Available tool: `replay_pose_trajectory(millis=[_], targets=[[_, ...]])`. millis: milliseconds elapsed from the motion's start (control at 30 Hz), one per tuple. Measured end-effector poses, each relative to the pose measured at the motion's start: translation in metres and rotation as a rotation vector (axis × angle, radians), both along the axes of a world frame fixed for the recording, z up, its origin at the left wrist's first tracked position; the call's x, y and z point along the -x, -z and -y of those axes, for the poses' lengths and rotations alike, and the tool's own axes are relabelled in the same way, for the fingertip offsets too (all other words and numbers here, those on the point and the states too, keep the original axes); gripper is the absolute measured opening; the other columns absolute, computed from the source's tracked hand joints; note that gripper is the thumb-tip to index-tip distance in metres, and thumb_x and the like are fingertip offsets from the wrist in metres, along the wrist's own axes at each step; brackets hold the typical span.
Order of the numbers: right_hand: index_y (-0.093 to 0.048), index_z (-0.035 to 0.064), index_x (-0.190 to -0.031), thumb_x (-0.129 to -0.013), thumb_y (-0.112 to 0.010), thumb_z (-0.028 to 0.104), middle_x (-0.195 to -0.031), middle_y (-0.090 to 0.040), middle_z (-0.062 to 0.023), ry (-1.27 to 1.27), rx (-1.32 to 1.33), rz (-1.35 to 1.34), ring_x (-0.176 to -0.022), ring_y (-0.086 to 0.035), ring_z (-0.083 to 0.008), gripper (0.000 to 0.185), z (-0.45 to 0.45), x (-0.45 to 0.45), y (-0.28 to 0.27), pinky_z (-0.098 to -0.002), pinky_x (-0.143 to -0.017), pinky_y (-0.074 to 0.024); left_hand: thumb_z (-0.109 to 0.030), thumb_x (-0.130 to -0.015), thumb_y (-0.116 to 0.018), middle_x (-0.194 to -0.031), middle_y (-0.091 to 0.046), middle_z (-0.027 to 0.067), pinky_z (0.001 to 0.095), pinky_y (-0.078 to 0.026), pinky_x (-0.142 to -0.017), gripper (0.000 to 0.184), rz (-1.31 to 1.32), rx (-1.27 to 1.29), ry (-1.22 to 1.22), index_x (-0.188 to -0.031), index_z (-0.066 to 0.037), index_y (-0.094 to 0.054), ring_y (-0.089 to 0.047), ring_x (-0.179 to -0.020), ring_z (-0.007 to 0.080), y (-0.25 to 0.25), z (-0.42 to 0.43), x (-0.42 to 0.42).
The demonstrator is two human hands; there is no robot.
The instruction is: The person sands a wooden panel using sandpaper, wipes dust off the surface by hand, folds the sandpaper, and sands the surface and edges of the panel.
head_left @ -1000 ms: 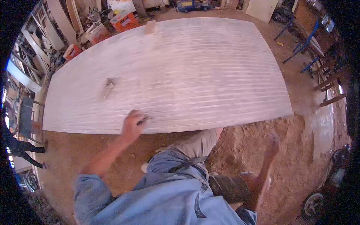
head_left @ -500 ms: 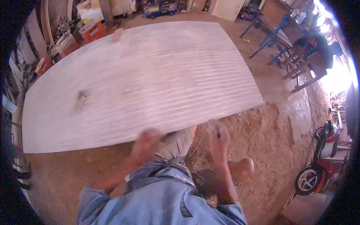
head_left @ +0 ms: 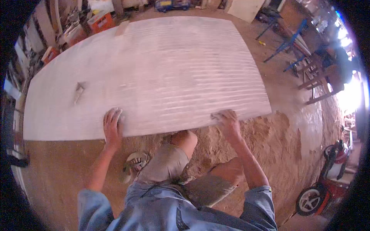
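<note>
— How is your left hand (head_left: pixel 113 122) set?
— Its fingers lie close together, slightly bent, over the near margin of the broad ridged panel (head_left: pixel 162 65). Whether you have anything under or between them, I cannot tell.
— And your right hand (head_left: pixel 228 118)?
— More curled, knuckles up, at the same near edge but well apart from the left. A greyish blur shows by its fingertips; whether you grip something there, I cannot tell either.
— Where does the panel lie, then?
— Spread out before you, its near edge just beside your knee (head_left: pixel 185 139).
— How far along would you be, going by its surface?
— Pale streaking seems to reach across nearly all of it, I'd judge. The lines stand out on your right and look softer on your left, but which parts are finished and which remain, the view doesn't settle.
— What else is about you?
— A small pale piece (head_left: pixel 79 93) on the panel's left part, a flat wooden block (head_left: pixel 122 28) at its far edge, an orange box (head_left: pixel 101 22) beyond, and a red scooter (head_left: pixel 336 188) to your right.
</note>
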State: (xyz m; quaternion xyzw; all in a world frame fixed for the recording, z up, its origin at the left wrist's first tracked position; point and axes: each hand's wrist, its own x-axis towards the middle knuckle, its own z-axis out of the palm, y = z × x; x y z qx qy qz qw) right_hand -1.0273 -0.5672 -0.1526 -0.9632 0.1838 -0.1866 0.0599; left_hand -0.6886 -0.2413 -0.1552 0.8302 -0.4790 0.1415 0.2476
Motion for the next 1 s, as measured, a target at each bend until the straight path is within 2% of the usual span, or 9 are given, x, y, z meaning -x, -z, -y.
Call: replay_pose_trajectory(millis=[200,333,433,533,633,700,833,900,1000], targets=[[-0.062,0.0143,-0.112,-0.07,-0.062,0.005,-0.105,-0.06,-0.0064,-0.339,-0.142,-0.106,-0.104,-0.053,-0.0264,0.042,-0.047,-0.086,0.005,-0.0439,-0.097,-0.0372,-0.013,-0.09,-0.053,-0.122,-0.055,0.0154,0.0442,-0.035,-0.103,0.027,-0.028,0.017,-0.057,-0.113,-0.001,-0.059,-0.048,-0.118,0.0336,0.008,-0.004,-0.002],[-0.067,0.0148,-0.105,-0.07,-0.061,0.004,-0.104,-0.061,-0.0061,-0.235,-0.043,-0.104,-0.102,-0.052,-0.0258,0.037,0.032,-0.01,0.025,-0.041,-0.093,-0.0424,-0.012,-0.091,-0.053,-0.122,-0.056,0.0158,0.0431,-0.035,-0.103,0.027,-0.105,0.059,-0.113,-0.114,-0.001,-0.059,-0.048,-0.117,0.0339,0.019,-0.003,-0.004],[-0.069,0.0157,-0.101,-0.07,-0.063,0.009,-0.104,-0.061,-0.0058,-0.14,-0.191,-0.163,-0.103,-0.052,-0.026,0.032,0.046,-0.003,0.002,-0.0405,-0.091,-0.0443,-0.011,-0.091,-0.052,-0.121,-0.056,0.0162,0.0418,-0.036,-0.102,0.027,-0.117,0.078,-0.154,-0.114,0.0,-0.059,-0.049,-0.116,0.0338,0.02,0.0,-0.003],[-0.066,0.0145,-0.104,-0.074,-0.06,0.008,-0.105,-0.06,-0.009,-0.319,-0.063,-0.145,-0.104,-0.053,-0.03,0.032,-0.008,-0.061,0.025,-0.0431,-0.092,-0.0446,-0.01,-0.091,-0.051,-0.121,-0.056,0.0169,0.0407,-0.037,-0.102,0.027,-0.071,0.068,-0.169,-0.115,0.0,-0.058,-0.049,-0.116,0.0337,0.029,-0.003,-0.009],[-0.054,0.007,-0.12,-0.08,-0.057,0.015,-0.125,-0.053,-0.0154,-0.426,-0.155,-0.176,-0.12,-0.046,-0.0369,0.04,-0.101,-0.156,0.052,-0.0469,-0.101,-0.0389,-0.008,-0.091,-0.05,-0.12,-0.056,0.018,0.0409,-0.036,-0.102,0.028,-0.146,0.151,-0.182,-0.117,0.0,-0.057,-0.049,-0.117,0.0343,0.036,-0.01,-0.017],[-0.057,-0.0015,-0.111,-0.079,-0.056,0.007,-0.115,-0.056,-0.0179,-0.551,-0.078,0.165,-0.112,-0.05,-0.0388,0.033,-0.15,-0.193,0.038,-0.0501,-0.099,-0.0399,-0.01,-0.09,-0.051,-0.122,-0.055,0.0195,0.0413,-0.035,-0.104,0.031,-0.235,0.205,-0.125,-0.119,0.0,-0.055,-0.047,-0.12,0.0351,0.036,-0.011,-0.021],[-0.056,0.0027,-0.117,-0.078,-0.058,0.012,-0.12,-0.054,-0.0176,-0.429,-0.301,-0.029,-0.115,-0.049,-0.0373,0.04,-0.107,-0.135,0.035,-0.0485,-0.103,-0.0363,-0.012,-0.089,-0.053,-0.124,-0.053,0.0207,0.0416,-0.033,-0.106,0.035,-0.126,-0.017,-0.178,-0.122,-0.001,-0.054,-0.045,-0.122,0.0349,0.025,-0.051,-0.039],[-0.062,0.0077,-0.112,-0.078,-0.058,0.009,-0.121,-0.053,-0.0143,-0.267,-0.014,-0.079,-0.117,-0.045,-0.0335,0.035,-0.044,-0.072,0.056,-0.0479,-0.102,-0.0352,-0.014,-0.088,-0.055,-0.126,-0.051,0.0216,0.0422,-0.031,-0.108,0.038,-0.056,-0.138,-0.307,-0.124,-0.002,-0.053,-0.044,-0.124,0.0345,0.026,-0.085,-0.063],[-0.064,0.0108,-0.108,-0.068,-0.061,0.004,-0.11,-0.054,-0.0135,-0.154,-0.134,-0.019,-0.108,-0.047,-0.0331,0.041,0.044,0.012,0.03,-0.0441,-0.095,-0.0398,-0.014,-0.088,-0.054,-0.128,-0.05,0.0216,0.0433,-0.03,-0.108,0.037,-0.115,-0.013,-0.408,-0.123,-0.002,-0.053,-0.042,-0.125,0.0359,0.044,-0.12,-0.099]])
